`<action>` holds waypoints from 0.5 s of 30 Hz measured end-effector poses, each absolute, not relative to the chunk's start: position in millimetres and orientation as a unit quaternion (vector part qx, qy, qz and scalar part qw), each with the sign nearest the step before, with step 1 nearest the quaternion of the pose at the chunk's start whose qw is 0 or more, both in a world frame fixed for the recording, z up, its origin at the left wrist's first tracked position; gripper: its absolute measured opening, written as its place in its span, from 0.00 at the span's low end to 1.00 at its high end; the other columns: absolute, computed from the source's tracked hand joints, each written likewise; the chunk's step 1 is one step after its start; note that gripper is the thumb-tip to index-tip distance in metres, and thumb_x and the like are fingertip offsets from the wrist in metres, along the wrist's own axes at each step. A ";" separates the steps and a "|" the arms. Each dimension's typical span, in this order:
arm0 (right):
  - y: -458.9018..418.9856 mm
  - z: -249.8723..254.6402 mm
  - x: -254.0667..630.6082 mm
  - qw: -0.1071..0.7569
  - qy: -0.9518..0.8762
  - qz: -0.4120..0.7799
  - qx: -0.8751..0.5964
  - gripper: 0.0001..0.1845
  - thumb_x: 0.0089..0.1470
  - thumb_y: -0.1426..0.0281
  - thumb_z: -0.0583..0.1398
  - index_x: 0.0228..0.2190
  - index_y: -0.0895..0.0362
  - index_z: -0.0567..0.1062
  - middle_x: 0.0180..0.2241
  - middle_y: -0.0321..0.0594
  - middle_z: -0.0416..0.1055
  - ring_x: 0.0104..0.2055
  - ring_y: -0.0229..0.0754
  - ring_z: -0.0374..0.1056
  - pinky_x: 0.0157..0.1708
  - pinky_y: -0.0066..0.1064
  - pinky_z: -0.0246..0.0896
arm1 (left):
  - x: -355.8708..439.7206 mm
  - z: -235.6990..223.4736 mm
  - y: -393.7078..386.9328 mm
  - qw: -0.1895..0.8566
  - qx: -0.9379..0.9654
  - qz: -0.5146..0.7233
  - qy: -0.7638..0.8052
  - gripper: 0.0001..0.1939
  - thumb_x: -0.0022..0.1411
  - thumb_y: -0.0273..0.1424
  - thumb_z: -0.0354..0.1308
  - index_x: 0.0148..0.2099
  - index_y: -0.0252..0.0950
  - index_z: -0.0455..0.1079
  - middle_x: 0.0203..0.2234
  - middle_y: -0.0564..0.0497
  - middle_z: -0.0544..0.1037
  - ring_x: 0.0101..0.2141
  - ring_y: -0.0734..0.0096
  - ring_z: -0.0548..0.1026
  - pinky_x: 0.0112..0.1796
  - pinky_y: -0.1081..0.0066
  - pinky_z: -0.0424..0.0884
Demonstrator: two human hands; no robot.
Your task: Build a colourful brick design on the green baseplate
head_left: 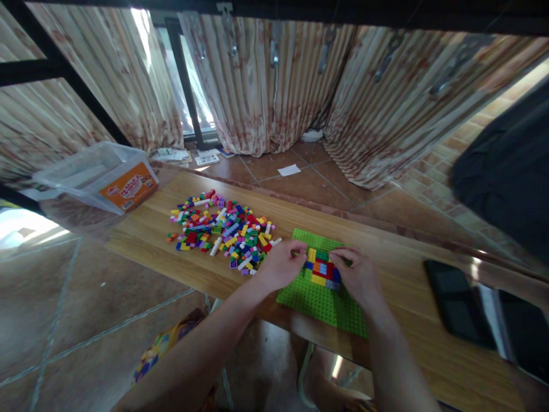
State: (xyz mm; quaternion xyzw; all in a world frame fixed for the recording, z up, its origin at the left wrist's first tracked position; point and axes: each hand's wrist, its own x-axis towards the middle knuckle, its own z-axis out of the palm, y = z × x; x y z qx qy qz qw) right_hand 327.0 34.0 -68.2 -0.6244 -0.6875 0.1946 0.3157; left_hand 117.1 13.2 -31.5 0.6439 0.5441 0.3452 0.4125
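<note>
A green studded baseplate [319,301] lies on the wooden table, with a flat patch of coloured toy bricks [322,269] built on its upper middle. Red, yellow, blue, grey and light blue pieces make up the patch. On its far edge sits a dark green brick [322,256], and the fingertips of my right hand [355,273] close on its right end. My left hand [283,264] is at the patch's left side over the plate, its fingers curled together near a yellow brick. What lies between the left fingertips, if anything, is too small to make out.
A heap of loose mixed bricks [234,229] spreads over the table left of the plate. Farther left stands a clear plastic box [96,177] with an orange label. Dark flat devices [457,300] lie at the right. Curtains [266,86] hang beyond the table.
</note>
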 end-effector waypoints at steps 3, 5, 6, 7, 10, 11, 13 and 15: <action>35.4 -68.7 326.0 0.311 -0.693 0.188 -0.623 0.16 0.52 0.59 0.56 0.29 0.54 0.80 0.37 0.45 0.76 0.42 0.48 0.70 0.49 0.45 0.61 | 114.6 -32.6 12.8 0.413 0.637 0.350 0.548 0.12 0.60 0.27 0.53 0.43 0.32 0.76 0.37 0.47 0.81 0.38 0.67 0.76 0.41 0.69 0.71; 35.6 -69.6 325.8 0.314 -0.697 0.185 -0.618 0.15 0.52 0.60 0.56 0.28 0.53 0.80 0.36 0.44 0.76 0.42 0.48 0.70 0.49 0.45 0.62 | 111.5 -33.2 13.3 0.412 0.635 0.355 0.549 0.12 0.60 0.27 0.53 0.44 0.32 0.76 0.37 0.47 0.81 0.37 0.67 0.77 0.41 0.69 0.72; 35.4 -70.1 325.9 0.317 -0.698 0.186 -0.615 0.16 0.53 0.59 0.56 0.28 0.53 0.80 0.36 0.44 0.76 0.41 0.48 0.70 0.48 0.45 0.62 | 109.3 -33.1 14.0 0.413 0.634 0.358 0.547 0.13 0.60 0.27 0.54 0.44 0.32 0.75 0.37 0.47 0.81 0.37 0.67 0.77 0.40 0.70 0.72; 35.1 -70.3 326.1 0.321 -0.699 0.188 -0.611 0.16 0.53 0.59 0.56 0.28 0.53 0.80 0.36 0.43 0.77 0.41 0.48 0.70 0.48 0.46 0.62 | 106.6 -32.6 15.1 0.414 0.633 0.362 0.544 0.12 0.60 0.27 0.54 0.44 0.32 0.75 0.36 0.47 0.81 0.36 0.68 0.77 0.39 0.70 0.72; 33.3 -68.0 327.0 0.340 -0.687 0.205 -0.608 0.16 0.53 0.57 0.57 0.28 0.54 0.80 0.37 0.43 0.77 0.42 0.49 0.71 0.49 0.46 0.62 | 96.4 -28.5 20.0 0.413 0.625 0.384 0.540 0.11 0.59 0.26 0.53 0.42 0.32 0.75 0.34 0.48 0.81 0.35 0.69 0.76 0.38 0.71 0.71; 32.3 -65.6 327.2 0.351 -0.677 0.215 -0.610 0.17 0.53 0.57 0.57 0.29 0.54 0.81 0.37 0.44 0.78 0.42 0.49 0.71 0.49 0.46 0.62 | 92.4 -26.3 21.9 0.410 0.617 0.395 0.543 0.11 0.59 0.25 0.54 0.41 0.32 0.76 0.34 0.49 0.81 0.34 0.70 0.76 0.38 0.72 0.71; 29.5 -57.9 326.7 0.380 -0.642 0.233 -0.625 0.18 0.54 0.56 0.57 0.32 0.55 0.81 0.38 0.44 0.79 0.43 0.49 0.72 0.48 0.44 0.63 | 84.0 -21.2 25.8 0.406 0.592 0.423 0.553 0.10 0.58 0.25 0.55 0.41 0.33 0.76 0.33 0.49 0.81 0.34 0.71 0.76 0.38 0.72 0.71; 26.1 -47.8 324.4 0.408 -0.595 0.237 -0.651 0.19 0.56 0.57 0.56 0.34 0.56 0.81 0.38 0.44 0.79 0.42 0.49 0.73 0.45 0.42 0.65 | 75.1 -16.0 29.0 0.408 0.556 0.459 0.560 0.10 0.58 0.26 0.56 0.41 0.32 0.76 0.34 0.48 0.81 0.35 0.71 0.76 0.38 0.72 0.71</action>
